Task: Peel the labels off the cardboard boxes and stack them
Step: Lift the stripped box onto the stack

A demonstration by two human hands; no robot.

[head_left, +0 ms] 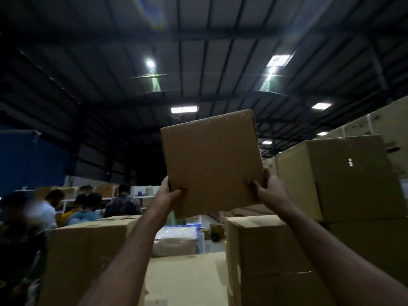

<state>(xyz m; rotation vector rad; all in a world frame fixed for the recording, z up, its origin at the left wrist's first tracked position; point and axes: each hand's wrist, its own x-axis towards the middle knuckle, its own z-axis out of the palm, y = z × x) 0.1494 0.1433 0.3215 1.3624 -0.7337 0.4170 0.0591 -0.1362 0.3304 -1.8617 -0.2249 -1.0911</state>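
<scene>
A plain brown cardboard box (209, 160) is held up at head height, tilted slightly, its flat face toward me with no label visible on it. My left hand (169, 193) grips its lower left edge, thumb on the near face. My right hand (265, 188) grips the lower right corner the same way. Both arms reach up from the bottom of the view.
Stacked cardboard boxes stand below: one at the left (88, 250), one at the right (269, 250), a taller stack at the far right (344, 180). A wrapped package (176, 239) lies in the gap between them. Several people (88, 206) stand behind at the left.
</scene>
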